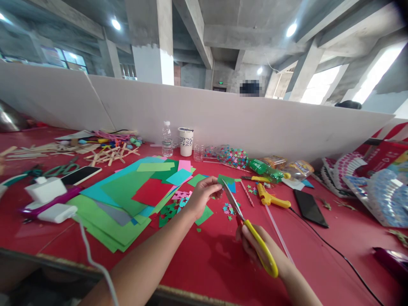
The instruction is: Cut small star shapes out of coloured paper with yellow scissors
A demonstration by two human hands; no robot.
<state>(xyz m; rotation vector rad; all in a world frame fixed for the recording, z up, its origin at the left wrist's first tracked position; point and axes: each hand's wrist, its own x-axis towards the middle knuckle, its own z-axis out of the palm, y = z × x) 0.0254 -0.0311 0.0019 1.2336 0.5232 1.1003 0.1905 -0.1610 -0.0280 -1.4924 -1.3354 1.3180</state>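
My right hand [255,244] grips a pair of scissors [253,238] with yellow handles, the blades pointing up and away from me. My left hand [204,195] pinches a small piece of green paper [225,179] at its left edge. The blade tips lie at that paper; whether they are biting into it I cannot make out. Below the hands, small paper stars [228,209] and a green paper sheet [204,216] rest on the red table [204,272]. Green sheets with stars cut out [168,213] lie left of my left wrist.
Coloured paper sheets [124,193] cover the left middle. A yellow glue gun [272,199] and a black phone [310,208] lie at right. A plastic bottle [167,140] and a paper cup [185,142] stand before the white partition [207,106]. A charger cable [92,259] hangs over the front edge.
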